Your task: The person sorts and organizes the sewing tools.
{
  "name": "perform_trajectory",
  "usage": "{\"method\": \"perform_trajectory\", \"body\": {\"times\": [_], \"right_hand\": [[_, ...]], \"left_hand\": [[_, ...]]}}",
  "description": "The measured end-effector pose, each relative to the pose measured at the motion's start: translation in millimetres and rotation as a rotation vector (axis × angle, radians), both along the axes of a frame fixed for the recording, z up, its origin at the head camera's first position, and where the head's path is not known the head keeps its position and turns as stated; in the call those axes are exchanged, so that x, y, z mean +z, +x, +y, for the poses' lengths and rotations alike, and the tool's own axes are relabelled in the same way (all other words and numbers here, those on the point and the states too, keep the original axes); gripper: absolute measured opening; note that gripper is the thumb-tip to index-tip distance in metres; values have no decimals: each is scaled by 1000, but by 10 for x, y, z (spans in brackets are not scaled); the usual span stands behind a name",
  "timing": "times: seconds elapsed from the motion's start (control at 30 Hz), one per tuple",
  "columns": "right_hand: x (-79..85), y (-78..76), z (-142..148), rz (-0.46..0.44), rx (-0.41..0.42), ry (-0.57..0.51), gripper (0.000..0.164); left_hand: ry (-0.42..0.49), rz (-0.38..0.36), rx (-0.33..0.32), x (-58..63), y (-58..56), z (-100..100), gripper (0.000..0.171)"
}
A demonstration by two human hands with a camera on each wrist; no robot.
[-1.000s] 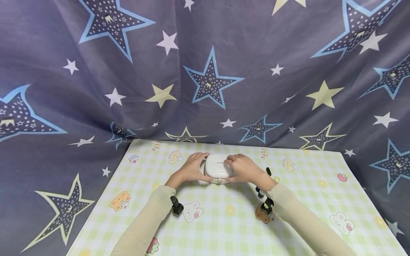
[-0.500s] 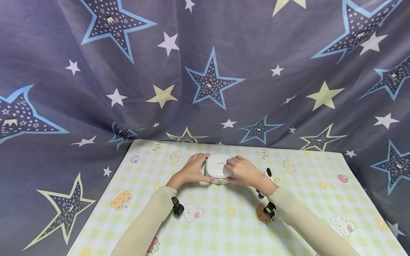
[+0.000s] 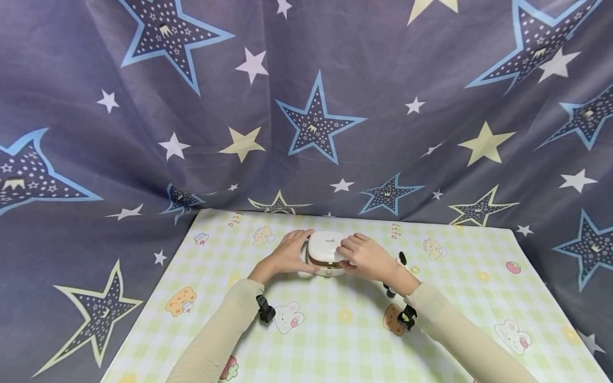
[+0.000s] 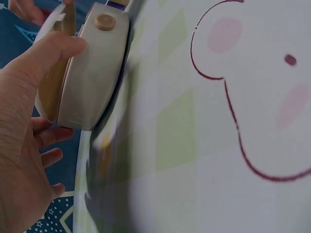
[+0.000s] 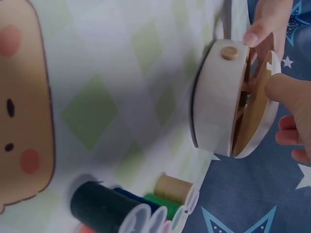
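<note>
On the table sits a rounded white sewing box (image 3: 328, 272), its white lid (image 3: 324, 246) raised partway at the front. A brown inner face of the lid shows in both wrist views, and a round tan button (image 5: 229, 53) marks the front of the base (image 5: 214, 102). My left hand (image 3: 286, 254) grips the base from the left, thumb on the front beside the button. My right hand (image 3: 370, 259) holds the lid at its right front edge, thumb on the brown inner side. Most of the inside is hidden.
Several thread spools stand by my right wrist, among them a dark spool (image 5: 102, 206), a green spool (image 5: 163, 205) and a tan spool (image 5: 175, 188). A checked cloth with cartoon prints covers the table (image 3: 345, 346). Behind it hangs a star-patterned curtain (image 3: 297, 175).
The lid has lifted at its front, and a brown gap now shows above the base. My right hand has shifted slightly with it. The left hand has stayed in place.
</note>
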State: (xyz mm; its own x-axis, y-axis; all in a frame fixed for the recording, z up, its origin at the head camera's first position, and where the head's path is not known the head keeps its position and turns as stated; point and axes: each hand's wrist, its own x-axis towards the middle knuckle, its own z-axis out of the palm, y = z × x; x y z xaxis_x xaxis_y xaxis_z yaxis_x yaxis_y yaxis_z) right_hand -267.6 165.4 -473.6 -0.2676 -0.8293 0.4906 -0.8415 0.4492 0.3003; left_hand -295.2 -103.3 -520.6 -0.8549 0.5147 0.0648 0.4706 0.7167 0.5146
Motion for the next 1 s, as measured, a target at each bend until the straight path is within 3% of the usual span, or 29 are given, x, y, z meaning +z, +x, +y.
{"method": "perform_trajectory", "body": {"times": [0.3,0.53,0.8,1.0], "right_hand": [[147,-99,22,-53,4,-160,26],[277,-200,36,-112,-54,-247,24],[341,-347,62,-397,-143,-437,19],[335,-475,74,-573,-217,-548,20]], "left_hand": [[16,-14,11,-3,-4,-5,120],[1,-15,38,-15,30,-14,119],[19,76,30,-80,16,-24,106],[25,98,10,-74,16,-27,101]]}}
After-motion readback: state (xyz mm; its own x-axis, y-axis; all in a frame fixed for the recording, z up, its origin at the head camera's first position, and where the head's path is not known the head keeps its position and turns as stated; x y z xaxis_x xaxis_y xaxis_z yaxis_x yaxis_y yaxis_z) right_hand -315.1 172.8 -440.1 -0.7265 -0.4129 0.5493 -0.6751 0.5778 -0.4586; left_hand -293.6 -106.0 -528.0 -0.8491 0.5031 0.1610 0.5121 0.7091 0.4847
